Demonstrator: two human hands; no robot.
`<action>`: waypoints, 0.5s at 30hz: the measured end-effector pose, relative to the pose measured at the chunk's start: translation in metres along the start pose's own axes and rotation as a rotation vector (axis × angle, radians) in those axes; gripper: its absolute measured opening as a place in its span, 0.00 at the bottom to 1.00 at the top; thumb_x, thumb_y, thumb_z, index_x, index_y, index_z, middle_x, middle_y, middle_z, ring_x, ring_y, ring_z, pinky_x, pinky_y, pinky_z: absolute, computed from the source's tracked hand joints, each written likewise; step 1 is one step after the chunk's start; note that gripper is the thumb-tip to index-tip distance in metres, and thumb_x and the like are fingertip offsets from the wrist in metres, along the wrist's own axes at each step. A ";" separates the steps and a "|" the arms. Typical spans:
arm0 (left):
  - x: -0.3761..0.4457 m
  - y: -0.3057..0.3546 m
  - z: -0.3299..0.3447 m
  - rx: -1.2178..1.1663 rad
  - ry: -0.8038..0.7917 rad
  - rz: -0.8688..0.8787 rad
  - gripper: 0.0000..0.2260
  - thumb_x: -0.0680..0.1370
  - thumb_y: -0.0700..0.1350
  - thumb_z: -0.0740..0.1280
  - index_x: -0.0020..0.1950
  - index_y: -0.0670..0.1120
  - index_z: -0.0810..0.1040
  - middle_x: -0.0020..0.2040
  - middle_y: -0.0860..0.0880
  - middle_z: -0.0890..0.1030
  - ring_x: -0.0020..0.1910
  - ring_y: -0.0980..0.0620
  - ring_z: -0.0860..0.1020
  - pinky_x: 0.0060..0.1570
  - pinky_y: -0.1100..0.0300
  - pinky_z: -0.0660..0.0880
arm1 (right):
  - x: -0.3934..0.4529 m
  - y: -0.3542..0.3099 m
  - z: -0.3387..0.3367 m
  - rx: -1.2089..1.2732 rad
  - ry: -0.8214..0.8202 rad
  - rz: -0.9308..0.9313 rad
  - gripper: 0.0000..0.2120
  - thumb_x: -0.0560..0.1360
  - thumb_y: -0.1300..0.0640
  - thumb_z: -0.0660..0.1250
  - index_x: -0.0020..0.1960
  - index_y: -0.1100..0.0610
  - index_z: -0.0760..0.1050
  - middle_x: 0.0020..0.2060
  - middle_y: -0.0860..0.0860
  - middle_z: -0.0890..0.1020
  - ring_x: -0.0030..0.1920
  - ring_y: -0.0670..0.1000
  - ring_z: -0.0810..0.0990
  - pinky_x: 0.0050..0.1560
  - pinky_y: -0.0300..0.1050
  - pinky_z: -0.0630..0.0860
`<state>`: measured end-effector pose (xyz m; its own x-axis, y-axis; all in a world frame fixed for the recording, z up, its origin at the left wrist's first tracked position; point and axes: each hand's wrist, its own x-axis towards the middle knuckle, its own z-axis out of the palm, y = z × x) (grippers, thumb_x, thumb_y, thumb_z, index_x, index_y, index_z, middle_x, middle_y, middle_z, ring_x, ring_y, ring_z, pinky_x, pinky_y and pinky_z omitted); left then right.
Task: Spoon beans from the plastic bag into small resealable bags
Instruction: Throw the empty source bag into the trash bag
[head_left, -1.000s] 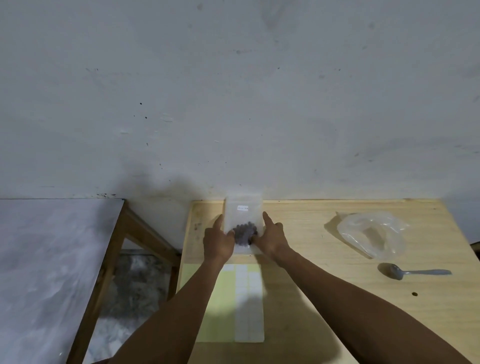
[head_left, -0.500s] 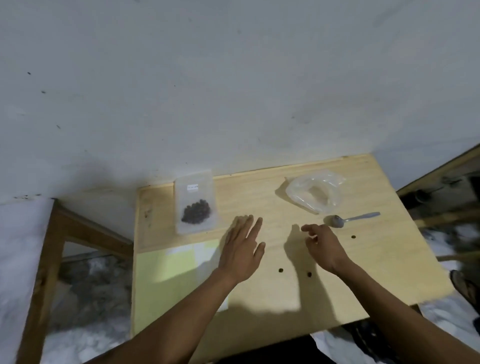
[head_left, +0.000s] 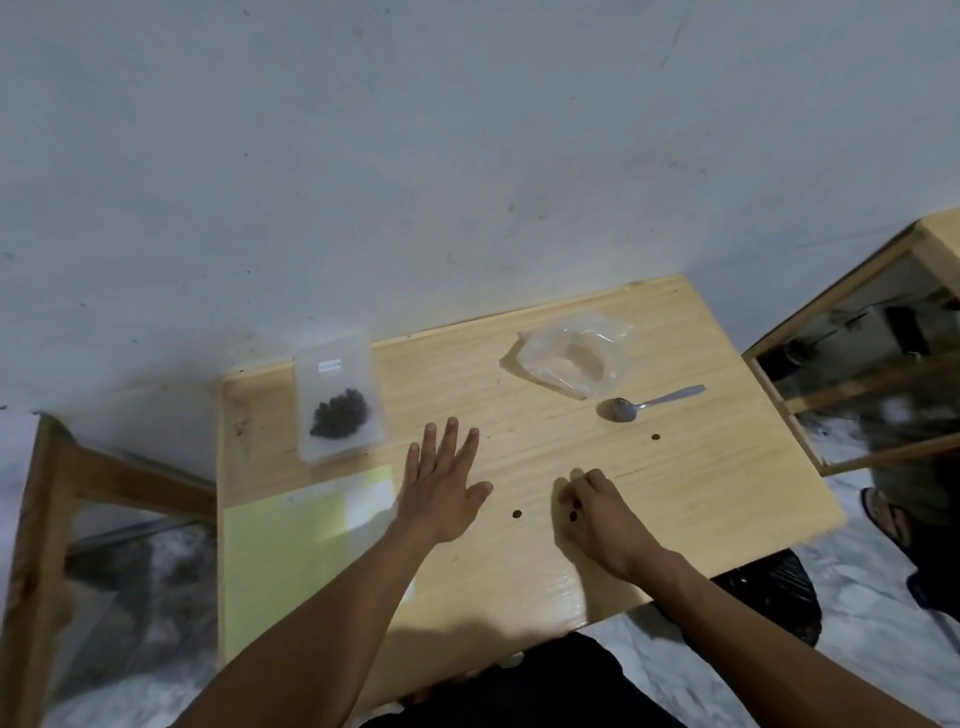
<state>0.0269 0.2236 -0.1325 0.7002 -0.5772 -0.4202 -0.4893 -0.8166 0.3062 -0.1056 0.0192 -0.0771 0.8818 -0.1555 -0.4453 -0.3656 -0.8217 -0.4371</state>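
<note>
A small resealable bag (head_left: 337, 400) with a clump of dark beans lies flat at the table's back left, free of both hands. The clear plastic bag (head_left: 574, 358) sits crumpled at the back right, and the metal spoon (head_left: 649, 404) lies just in front of it. My left hand (head_left: 441, 483) hovers flat with straight fingers over the middle of the table. My right hand (head_left: 597, 506) has its fingers curled down and pinches a loose bean (head_left: 575, 504) on the tabletop. Two more stray beans lie on the wood: one (head_left: 516, 514) between my hands, one (head_left: 655, 437) near the spoon.
A yellow-green sheet (head_left: 291, 545) with white labels covers the front left of the wooden table (head_left: 727, 499). A wooden frame (head_left: 47, 519) stands to the left, a wooden shelf (head_left: 857, 364) to the right. The wall runs close behind the table.
Both hands have left the small bag they were pressing at the back. The left hand pulled back to mid-table; the right hand moved down onto a loose bean.
</note>
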 end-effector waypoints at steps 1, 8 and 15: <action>0.000 0.001 0.000 -0.004 -0.004 -0.005 0.33 0.81 0.64 0.50 0.79 0.56 0.36 0.77 0.52 0.29 0.75 0.46 0.27 0.75 0.46 0.33 | -0.002 0.000 0.005 0.020 0.026 -0.015 0.07 0.76 0.60 0.65 0.54 0.59 0.74 0.47 0.48 0.68 0.48 0.51 0.71 0.54 0.46 0.72; -0.002 0.005 -0.004 -0.019 -0.023 -0.031 0.32 0.81 0.63 0.51 0.79 0.57 0.37 0.78 0.53 0.31 0.76 0.47 0.28 0.76 0.46 0.35 | -0.006 -0.004 0.023 0.035 0.083 -0.042 0.06 0.77 0.62 0.62 0.50 0.61 0.77 0.46 0.54 0.77 0.46 0.55 0.76 0.48 0.45 0.71; -0.011 0.011 0.001 -0.007 -0.009 -0.076 0.30 0.82 0.63 0.47 0.78 0.58 0.35 0.77 0.54 0.30 0.75 0.48 0.28 0.75 0.44 0.33 | 0.007 -0.017 0.025 0.179 0.167 -0.053 0.06 0.76 0.62 0.63 0.50 0.57 0.77 0.41 0.46 0.73 0.41 0.49 0.73 0.44 0.38 0.68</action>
<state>0.0131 0.2209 -0.1254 0.7305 -0.5137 -0.4500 -0.4315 -0.8579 0.2790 -0.1008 0.0461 -0.0924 0.9328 -0.2156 -0.2889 -0.3513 -0.7232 -0.5947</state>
